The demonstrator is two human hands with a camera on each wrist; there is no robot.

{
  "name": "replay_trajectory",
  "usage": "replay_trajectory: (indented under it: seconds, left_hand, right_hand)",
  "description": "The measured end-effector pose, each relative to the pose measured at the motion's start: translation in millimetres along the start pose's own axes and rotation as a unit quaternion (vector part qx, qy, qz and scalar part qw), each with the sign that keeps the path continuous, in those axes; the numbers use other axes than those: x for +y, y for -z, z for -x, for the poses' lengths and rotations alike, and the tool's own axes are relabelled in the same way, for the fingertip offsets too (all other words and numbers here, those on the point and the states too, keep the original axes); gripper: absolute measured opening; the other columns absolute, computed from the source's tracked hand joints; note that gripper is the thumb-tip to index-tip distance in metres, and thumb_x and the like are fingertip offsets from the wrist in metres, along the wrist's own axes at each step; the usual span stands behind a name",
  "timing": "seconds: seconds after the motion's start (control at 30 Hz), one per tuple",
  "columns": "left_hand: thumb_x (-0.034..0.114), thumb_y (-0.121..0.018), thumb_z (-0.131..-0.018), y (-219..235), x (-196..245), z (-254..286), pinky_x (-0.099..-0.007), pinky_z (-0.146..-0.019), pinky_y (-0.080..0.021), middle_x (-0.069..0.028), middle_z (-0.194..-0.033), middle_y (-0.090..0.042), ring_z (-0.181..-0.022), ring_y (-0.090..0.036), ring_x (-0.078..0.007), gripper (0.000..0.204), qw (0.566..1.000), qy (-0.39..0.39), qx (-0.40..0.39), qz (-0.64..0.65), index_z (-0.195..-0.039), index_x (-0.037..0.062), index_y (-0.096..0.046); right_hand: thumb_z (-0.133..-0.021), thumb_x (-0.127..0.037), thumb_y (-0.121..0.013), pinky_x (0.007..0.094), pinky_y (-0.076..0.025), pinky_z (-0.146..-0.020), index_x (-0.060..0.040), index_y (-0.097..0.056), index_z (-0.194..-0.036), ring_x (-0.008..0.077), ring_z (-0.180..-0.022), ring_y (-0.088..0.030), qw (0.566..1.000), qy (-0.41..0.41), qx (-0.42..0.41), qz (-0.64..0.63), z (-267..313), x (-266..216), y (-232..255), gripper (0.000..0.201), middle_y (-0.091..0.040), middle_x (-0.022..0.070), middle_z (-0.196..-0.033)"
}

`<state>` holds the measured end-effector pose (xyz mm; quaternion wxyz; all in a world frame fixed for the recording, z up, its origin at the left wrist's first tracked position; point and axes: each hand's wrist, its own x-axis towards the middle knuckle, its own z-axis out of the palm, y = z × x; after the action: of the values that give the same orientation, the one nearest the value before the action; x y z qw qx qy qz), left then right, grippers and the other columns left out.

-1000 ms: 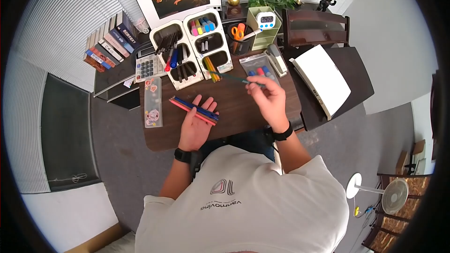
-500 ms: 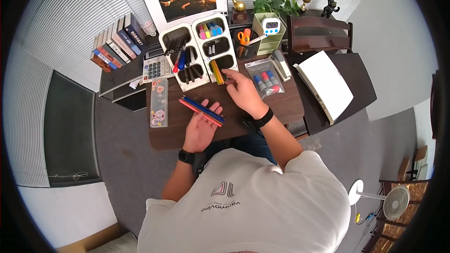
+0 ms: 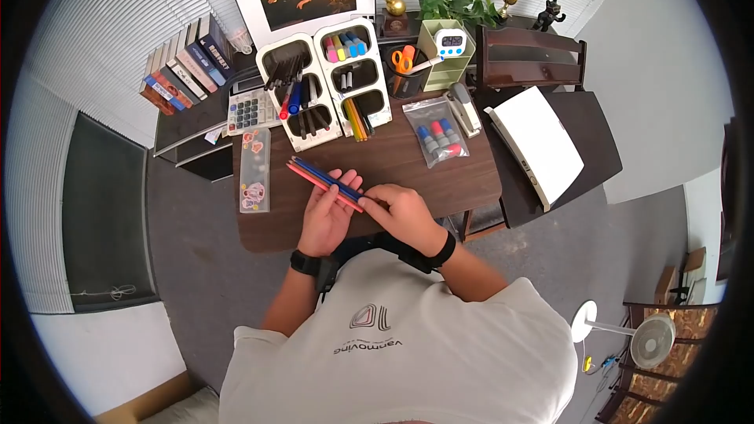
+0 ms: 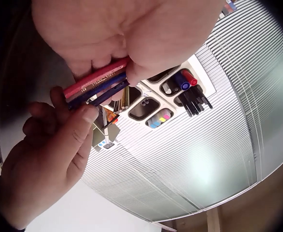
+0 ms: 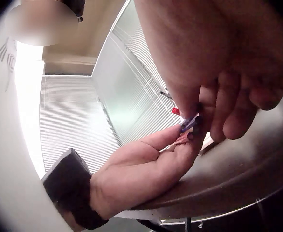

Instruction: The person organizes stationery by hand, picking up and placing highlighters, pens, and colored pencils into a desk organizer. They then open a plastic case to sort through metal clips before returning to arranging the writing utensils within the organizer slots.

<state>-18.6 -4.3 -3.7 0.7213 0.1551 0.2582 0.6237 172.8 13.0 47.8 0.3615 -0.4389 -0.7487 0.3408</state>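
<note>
Above the front of the brown desk, my left hand (image 3: 328, 216) holds several red and blue pencils (image 3: 314, 176) across its fingers, thumb laid over them. My right hand (image 3: 407, 216) pinches the near end of a blue pencil in that bundle. In the left wrist view the right hand's thumb and fingers (image 4: 86, 113) meet the ends of the pink and blue pencils (image 4: 97, 83). The white organizer (image 3: 318, 141) stands behind, with yellow and dark green pencils (image 3: 355, 119) leaning in its lower right compartment.
A sticker-covered pencil case (image 3: 255, 173) lies at the left beside a calculator (image 3: 250, 113). To the right are a clear bag of markers (image 3: 437, 137), a stapler (image 3: 463, 108), a black cup with scissors (image 3: 402, 71) and a white box (image 3: 538, 145).
The dark green pencil that my right hand held went into the organizer's lower right compartment. That hand then came back toward me and took hold of a blue pencil's end at my left hand.
</note>
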Motion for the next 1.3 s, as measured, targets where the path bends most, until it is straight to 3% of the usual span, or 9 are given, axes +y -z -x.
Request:
replay_trajectory:
  seconds: [0.13, 0.23, 0.43, 0.53, 0.67, 0.83, 1.03, 1.17, 1.3]
  left_hand:
    - [0.014, -0.046, -0.111, -1, 2, 2, -0.0487, -0.116, -0.043, -0.0201, -0.152, -0.051, -0.140, -0.051, -0.0330, 0.042, 1.000, 0.001, -0.006, -0.012, -0.152, 0.0086, -0.040]
    - [0.015, -0.045, -0.111, -13, 8, 5, -0.0496, -0.118, -0.041, -0.0217, -0.157, -0.045, -0.144, -0.047, -0.0342, 0.049, 1.000, 0.017, 0.001, 0.003, -0.158, 0.0087, -0.033]
    - [0.015, -0.044, -0.110, -7, 9, -2, -0.0500, -0.119, -0.039, -0.0224, -0.159, -0.041, -0.147, -0.043, -0.0345, 0.053, 0.999, 0.044, -0.031, -0.005, -0.160, 0.0081, -0.031]
    - [0.013, -0.045, -0.110, -5, 8, -2, -0.0488, -0.117, -0.043, -0.0218, -0.156, -0.046, -0.143, -0.049, -0.0335, 0.048, 0.998, 0.043, -0.018, -0.029, -0.157, 0.0071, -0.037]
    - [0.011, -0.047, -0.110, 1, 4, 2, -0.0468, -0.112, -0.048, -0.0197, -0.148, -0.055, -0.135, -0.057, -0.0310, 0.039, 0.999, 0.029, -0.004, -0.028, -0.149, 0.0069, -0.047]
    - [0.014, -0.049, -0.110, 8, 3, 6, -0.0458, -0.107, -0.053, -0.0157, -0.139, -0.063, -0.125, -0.064, -0.0275, 0.029, 0.999, 0.016, -0.026, -0.008, -0.139, 0.0085, -0.053]
    - [0.016, -0.049, -0.111, 1, 4, 4, -0.0483, -0.110, -0.049, -0.0186, -0.141, -0.061, -0.131, -0.060, -0.0312, 0.027, 1.000, 0.020, 0.001, 0.014, -0.136, 0.0071, -0.054]
    - [0.016, -0.048, -0.111, -3, -1, 1, -0.0502, -0.113, -0.046, -0.0195, -0.143, -0.059, -0.135, -0.056, -0.0327, 0.027, 1.000, 0.006, -0.011, -0.001, -0.136, 0.0069, -0.054]
    - [0.016, -0.048, -0.111, 1, 1, -2, -0.0507, -0.114, -0.045, -0.0196, -0.147, -0.056, -0.139, -0.053, -0.0332, 0.031, 0.998, 0.027, -0.046, -0.023, -0.140, 0.0082, -0.052]
  right_hand:
    - [-0.092, -0.011, -0.075, 0.0340, -0.057, -0.068, -0.0026, -0.075, -0.104, 0.0248, -0.077, -0.072, 0.989, 0.055, 0.129, -0.043, -4, -2, 7, 0.015, -0.073, 0.0143, -0.088]
    - [-0.098, -0.005, -0.071, 0.0250, -0.055, -0.075, 0.0005, -0.073, -0.112, 0.0098, -0.085, -0.070, 0.955, -0.021, 0.129, -0.265, -7, 5, 35, 0.016, -0.073, 0.0046, -0.089]
    - [-0.098, -0.003, -0.069, 0.0249, -0.056, -0.076, 0.0011, -0.071, -0.113, 0.0096, -0.084, -0.069, 0.922, 0.024, 0.299, -0.243, -38, 14, 58, 0.016, -0.072, 0.0050, -0.088]
    - [-0.096, -0.005, -0.072, 0.0252, -0.056, -0.074, 0.0014, -0.072, -0.114, 0.0103, -0.080, -0.069, 0.961, 0.035, 0.272, -0.013, -53, 7, 51, 0.019, -0.073, 0.0067, -0.088]
    - [-0.097, -0.015, -0.073, 0.0310, -0.058, -0.078, 0.0046, -0.070, -0.119, 0.0194, -0.089, -0.075, 0.978, -0.023, 0.162, -0.127, -71, 19, 22, 0.029, -0.076, 0.0164, -0.100]
    - [-0.098, -0.020, -0.073, 0.0310, -0.058, -0.078, 0.0051, -0.069, -0.122, 0.0208, -0.090, -0.074, 0.977, -0.024, 0.143, -0.159, -78, 23, 8, 0.035, -0.075, 0.0184, -0.103]
    - [-0.094, -0.021, -0.076, 0.0330, -0.055, -0.068, -0.0004, -0.073, -0.111, 0.0230, -0.077, -0.072, 0.985, 0.007, 0.170, 0.002, -41, -7, 25, 0.027, -0.072, 0.0144, -0.094]
    - [-0.091, -0.020, -0.078, 0.0355, -0.055, -0.063, -0.0032, -0.076, -0.099, 0.0259, -0.069, -0.069, 1.000, -0.013, -0.018, -0.020, -2, -13, 11, 0.019, -0.071, 0.0132, -0.086]
    - [-0.090, -0.016, -0.079, 0.0335, -0.056, -0.065, -0.0026, -0.075, -0.102, 0.0243, -0.073, -0.071, 0.999, -0.002, 0.031, -0.043, 6, 3, -2, 0.018, -0.073, 0.0138, -0.089]
